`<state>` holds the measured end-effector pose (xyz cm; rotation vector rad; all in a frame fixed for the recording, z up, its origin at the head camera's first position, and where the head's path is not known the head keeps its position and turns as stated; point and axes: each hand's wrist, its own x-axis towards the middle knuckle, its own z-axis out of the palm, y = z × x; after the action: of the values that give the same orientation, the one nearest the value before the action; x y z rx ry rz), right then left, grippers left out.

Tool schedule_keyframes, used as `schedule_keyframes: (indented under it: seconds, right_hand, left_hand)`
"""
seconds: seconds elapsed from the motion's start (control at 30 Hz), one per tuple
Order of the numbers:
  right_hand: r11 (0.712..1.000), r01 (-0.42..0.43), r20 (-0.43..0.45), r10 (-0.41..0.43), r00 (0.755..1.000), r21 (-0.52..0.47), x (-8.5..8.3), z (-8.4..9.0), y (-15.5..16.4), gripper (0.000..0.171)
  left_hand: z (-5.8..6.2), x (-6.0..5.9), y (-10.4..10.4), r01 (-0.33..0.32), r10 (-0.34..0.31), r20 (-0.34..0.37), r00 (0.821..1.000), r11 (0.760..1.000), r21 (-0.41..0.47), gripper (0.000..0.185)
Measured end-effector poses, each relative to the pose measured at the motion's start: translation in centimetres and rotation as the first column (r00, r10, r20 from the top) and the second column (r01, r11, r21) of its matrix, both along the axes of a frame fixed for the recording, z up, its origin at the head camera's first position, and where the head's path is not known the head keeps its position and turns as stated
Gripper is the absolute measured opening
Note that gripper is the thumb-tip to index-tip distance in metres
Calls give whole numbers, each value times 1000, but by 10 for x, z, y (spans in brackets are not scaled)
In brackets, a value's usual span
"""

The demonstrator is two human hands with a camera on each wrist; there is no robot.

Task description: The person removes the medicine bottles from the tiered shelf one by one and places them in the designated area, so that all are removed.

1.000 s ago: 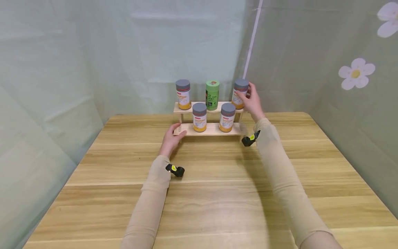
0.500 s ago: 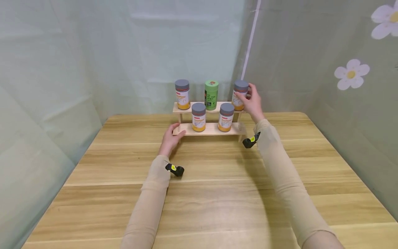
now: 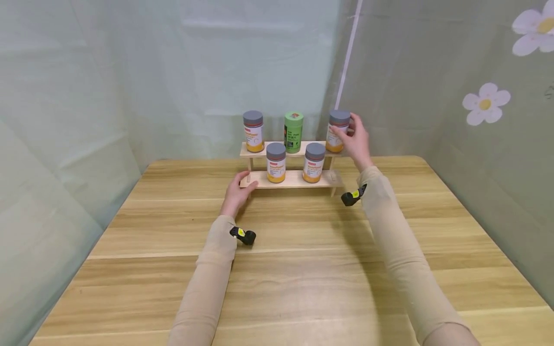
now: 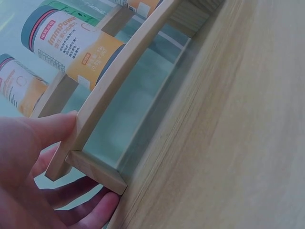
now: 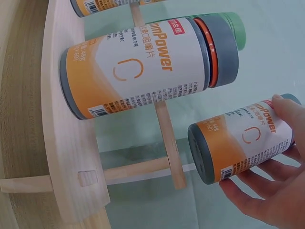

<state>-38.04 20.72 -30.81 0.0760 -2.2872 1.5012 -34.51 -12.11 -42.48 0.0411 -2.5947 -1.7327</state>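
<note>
A two-tier wooden display rack stands at the back of the table. At its lower left end my left hand grips it, thumb on the board and fingers round the leg. My right hand holds a grey-lidded vitamin bottle with a white and orange label, upright at the upper tier's right end. In the right wrist view its base looks slightly off the board. On the upper tier stand a matching bottle and a green canister; two more bottles, left and right, stand below.
The wooden table reaches forward from the rack. Pale cloth hangs close behind it, and a flower-printed cloth hangs to the right. A small black camera sits on the left wrist, another on the right.
My right hand has moved slightly right and up with the vitamin bottle, away from its spot on the upper tier. My left hand stays on the rack. The head view has turned slightly right.
</note>
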Motion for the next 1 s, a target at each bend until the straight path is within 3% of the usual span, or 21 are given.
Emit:
schedule_keyframes:
  seconds: [0.43, 1.0]
  right_hand:
    - [997, 60, -44, -62, 997, -56, 13, 1, 12, 63]
    - [985, 149, -32, -153, 988, -90, 22, -23, 41, 65]
  left_hand:
    - [0, -1, 0, 3, -3, 25, 1000, 1000, 17, 58]
    - [2, 0, 1, 10, -10, 21, 1000, 1000, 1, 57]
